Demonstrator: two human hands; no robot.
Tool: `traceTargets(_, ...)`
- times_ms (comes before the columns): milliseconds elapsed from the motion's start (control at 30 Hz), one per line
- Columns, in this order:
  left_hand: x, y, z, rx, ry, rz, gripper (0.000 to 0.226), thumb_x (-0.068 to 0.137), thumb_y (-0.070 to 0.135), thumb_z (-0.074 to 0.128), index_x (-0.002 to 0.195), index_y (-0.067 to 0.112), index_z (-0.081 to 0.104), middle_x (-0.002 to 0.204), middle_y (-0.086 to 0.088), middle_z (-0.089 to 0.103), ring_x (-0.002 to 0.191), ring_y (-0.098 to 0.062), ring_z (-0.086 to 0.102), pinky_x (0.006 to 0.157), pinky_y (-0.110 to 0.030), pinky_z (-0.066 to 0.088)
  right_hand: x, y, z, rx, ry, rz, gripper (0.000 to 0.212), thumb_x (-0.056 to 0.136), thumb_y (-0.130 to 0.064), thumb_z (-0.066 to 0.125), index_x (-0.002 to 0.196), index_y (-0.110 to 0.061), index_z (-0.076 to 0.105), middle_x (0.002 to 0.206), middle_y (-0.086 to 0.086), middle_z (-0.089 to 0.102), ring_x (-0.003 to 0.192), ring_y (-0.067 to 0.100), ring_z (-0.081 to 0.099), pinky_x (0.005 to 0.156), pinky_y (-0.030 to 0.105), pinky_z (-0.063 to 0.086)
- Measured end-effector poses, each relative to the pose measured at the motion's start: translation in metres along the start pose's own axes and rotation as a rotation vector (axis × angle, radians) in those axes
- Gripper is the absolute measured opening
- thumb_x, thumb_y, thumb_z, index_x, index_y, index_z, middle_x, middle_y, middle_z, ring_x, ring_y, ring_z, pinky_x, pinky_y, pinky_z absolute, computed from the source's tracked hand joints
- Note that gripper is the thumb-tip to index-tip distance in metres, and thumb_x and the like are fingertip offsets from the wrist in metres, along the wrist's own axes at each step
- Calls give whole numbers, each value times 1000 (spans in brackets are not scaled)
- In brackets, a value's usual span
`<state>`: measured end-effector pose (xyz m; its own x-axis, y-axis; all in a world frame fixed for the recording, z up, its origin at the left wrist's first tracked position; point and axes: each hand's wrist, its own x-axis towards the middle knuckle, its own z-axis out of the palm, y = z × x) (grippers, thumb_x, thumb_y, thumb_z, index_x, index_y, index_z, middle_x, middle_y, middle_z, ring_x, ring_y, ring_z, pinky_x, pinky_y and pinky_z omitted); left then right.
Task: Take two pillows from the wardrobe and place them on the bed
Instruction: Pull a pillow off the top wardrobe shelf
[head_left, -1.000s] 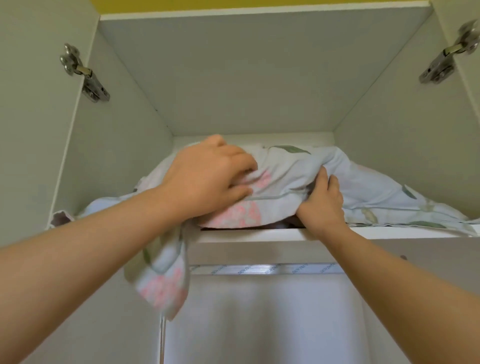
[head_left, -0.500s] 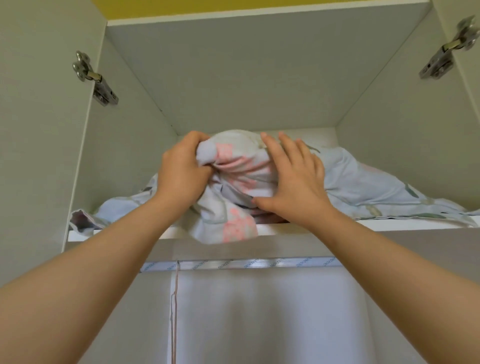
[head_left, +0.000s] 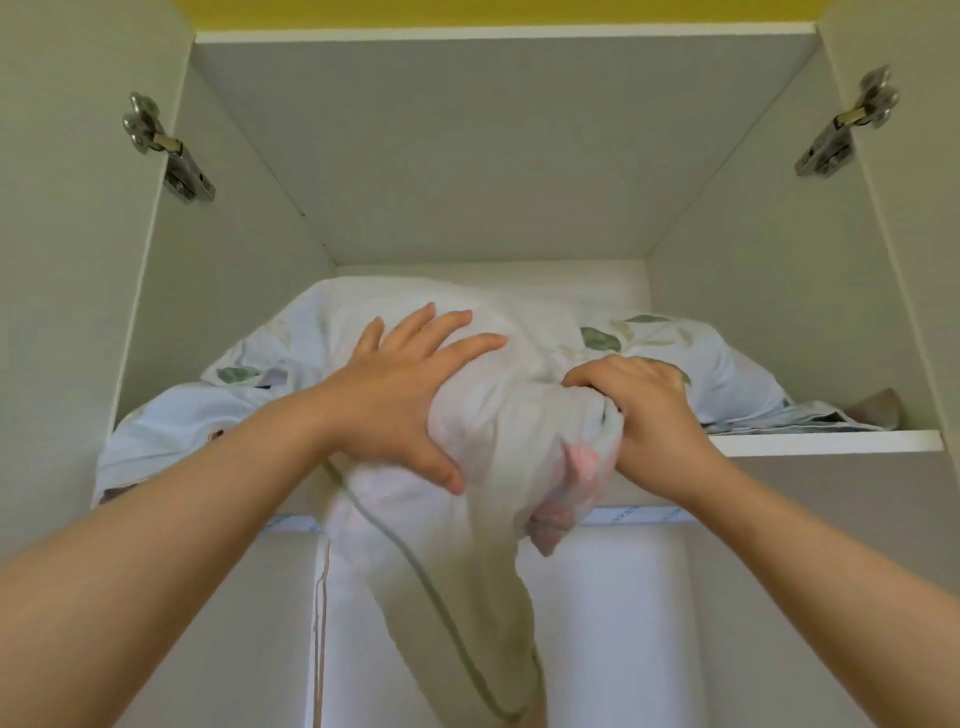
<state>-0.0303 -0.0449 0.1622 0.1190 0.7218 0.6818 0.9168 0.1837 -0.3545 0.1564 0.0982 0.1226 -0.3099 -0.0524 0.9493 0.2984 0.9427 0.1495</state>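
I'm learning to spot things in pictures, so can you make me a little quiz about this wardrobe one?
1. True or false: the left hand lies on the pillow with its fingers spread.
2. What is the right hand doing?
A. Its fingers are curled in a grip on bunched pillow fabric.
B. It holds a metal hinge.
C. It hangs free, touching nothing.
3. Fill the gap: part of the pillow hangs down over the front edge of the wardrobe's ____.

Key
1. True.
2. A.
3. shelf.
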Motion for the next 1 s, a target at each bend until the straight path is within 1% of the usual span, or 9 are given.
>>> traceTargets(67, 1, -5, 13, 91, 110, 29, 98, 61, 51, 72, 137, 49, 9, 153, 5, 21, 143, -22, 19, 113, -55, 13, -1, -1, 0, -54, -9, 11, 47, 65, -43, 35, 92, -20, 66, 79, -13, 50, 82, 11, 44, 77, 21, 12)
traceTargets(167, -7, -12, 19, 23, 468, 132, 46, 65, 29, 53, 111, 35, 46, 101, -2, 73, 86, -24, 71, 71, -41, 56, 1, -5, -7, -64, -110, 32, 40, 67, -38, 44, 94, -19, 66, 82, -7, 57, 84, 16, 47, 82, 29, 22)
traceTargets(333, -18, 17, 0, 49, 704, 223, 31, 61, 20, 43, 75, 23, 70, 60, 1, 71, 50, -20, 66, 35, -25, 45, 8, -7, -57, 211, -489, 103, 29, 57, -35, 58, 85, -32, 62, 92, -8, 69, 89, 10, 63, 80, 25, 50)
traceTargets(500, -36, 62, 7, 107, 607, 371, 16, 57, 31, 59, 67, 22, 68, 55, 3, 66, 48, -21, 63, 37, -26, 45, 9, 6, -109, 247, -841, 342, 31, 74, 4, 57, 77, -23, 73, 82, -3, 73, 79, 18, 65, 70, 25, 54)
traceTargets(633, -43, 78, 19, 139, 116, 405, 22, 62, 46, 65, 75, 28, 65, 63, 9, 66, 56, -9, 63, 50, -26, 51, 11, -1, -97, 268, -576, 487, 39, 87, 8, 45, 75, -20, 69, 75, 3, 66, 73, 18, 59, 73, 22, 48)
traceTargets(733, -34, 75, -13, -390, -50, 136, 44, 66, 67, 58, 91, 33, 68, 74, 11, 71, 71, 1, 63, 72, -19, 50, 17, -21, -70, 110, -339, 399, 14, 89, -19, 55, 97, -27, 62, 85, -4, 61, 79, 17, 55, 70, 18, 44)
traceTargets(800, -11, 63, -19, -517, 330, -9, 34, 76, 57, 58, 91, 28, 69, 79, 7, 72, 79, -8, 66, 78, -26, 50, 23, -28, -52, -39, -301, 389, 28, 88, -34, 54, 116, -31, 55, 114, 1, 57, 110, 24, 50, 96, 34, 40)
traceTargets(867, 13, 49, -17, -188, 606, -221, 37, 83, 48, 54, 112, 25, 60, 117, -3, 64, 112, -24, 57, 94, -36, 41, 26, -34, -37, -153, -284, 439, 41, 88, -46, 49, 127, -35, 44, 138, 1, 44, 129, 29, 34, 107, 45, 24)
traceTargets(1000, 38, 26, -4, -169, 164, -608, 81, 73, 73, 44, 138, 29, 26, 148, -7, 33, 136, -34, 30, 109, -54, 18, 28, -29, -16, -203, -278, 563, 63, 84, -63, 41, 138, -35, 29, 150, -1, 30, 138, 30, 23, 110, 57, 15)
